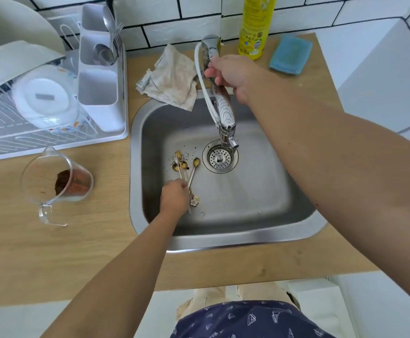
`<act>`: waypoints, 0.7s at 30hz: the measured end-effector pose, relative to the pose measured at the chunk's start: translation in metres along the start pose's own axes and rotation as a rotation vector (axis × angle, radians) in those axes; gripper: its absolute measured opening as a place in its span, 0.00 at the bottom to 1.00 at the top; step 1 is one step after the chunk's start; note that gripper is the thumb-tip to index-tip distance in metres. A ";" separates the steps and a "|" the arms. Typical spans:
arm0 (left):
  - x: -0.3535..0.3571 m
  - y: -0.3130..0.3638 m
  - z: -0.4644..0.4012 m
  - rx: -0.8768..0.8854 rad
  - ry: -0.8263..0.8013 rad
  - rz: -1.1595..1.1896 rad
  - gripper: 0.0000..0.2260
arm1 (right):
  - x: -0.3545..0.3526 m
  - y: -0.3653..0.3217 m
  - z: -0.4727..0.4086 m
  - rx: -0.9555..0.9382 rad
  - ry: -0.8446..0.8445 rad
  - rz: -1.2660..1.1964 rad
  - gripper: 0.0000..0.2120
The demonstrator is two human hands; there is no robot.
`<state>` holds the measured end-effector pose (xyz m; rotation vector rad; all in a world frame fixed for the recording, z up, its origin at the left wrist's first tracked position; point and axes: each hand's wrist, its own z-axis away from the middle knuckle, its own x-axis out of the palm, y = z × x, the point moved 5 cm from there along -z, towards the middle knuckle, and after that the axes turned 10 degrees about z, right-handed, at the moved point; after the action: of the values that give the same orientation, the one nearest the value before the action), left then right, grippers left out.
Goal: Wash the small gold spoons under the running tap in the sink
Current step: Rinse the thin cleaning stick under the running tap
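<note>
Small gold spoons bunched on sink floor, just left of drain strainer, bowls toward tap, flower-tipped handles toward near rim. Dark specks around the bowls. Left hand down in the basin, fingers curled, pinching the spoon handles mid-length. Right hand wrapped round chrome tap at its upper part, fingers closed on it; spout end hanging over the strainer. Cannot tell if water is running. White hose looped along tap's left side. Crumpled cloth on wooden counter, draped over sink's far rim. Yellow bottle and blue sponge behind the tap. Glass measuring jug with brown residue lying tilted left of sink. White dish rack far left, holding bowls and cutlery.
</note>
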<state>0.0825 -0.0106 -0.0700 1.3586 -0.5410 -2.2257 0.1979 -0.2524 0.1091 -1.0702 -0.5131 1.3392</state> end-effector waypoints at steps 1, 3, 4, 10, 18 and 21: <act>0.001 0.002 0.003 0.011 0.005 0.050 0.10 | 0.001 -0.001 0.000 -0.008 0.000 -0.013 0.12; 0.005 0.005 0.011 0.018 -0.010 0.142 0.08 | 0.002 -0.004 0.000 -0.021 0.008 0.005 0.13; 0.007 0.005 0.015 0.006 -0.024 0.186 0.07 | 0.002 -0.006 0.000 -0.026 0.015 0.019 0.13; 0.019 0.016 0.034 -0.020 -0.091 0.367 0.04 | 0.003 -0.008 0.000 -0.032 0.021 0.013 0.14; 0.019 0.024 0.040 -0.048 -0.145 0.410 0.06 | 0.003 -0.011 -0.002 -0.022 0.035 0.024 0.12; 0.021 0.023 0.039 -0.053 -0.172 0.395 0.04 | 0.004 -0.013 -0.004 -0.008 0.033 0.003 0.13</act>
<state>0.0436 -0.0383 -0.0551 0.9412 -0.7350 -2.0207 0.2084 -0.2485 0.1172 -1.0989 -0.4928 1.3208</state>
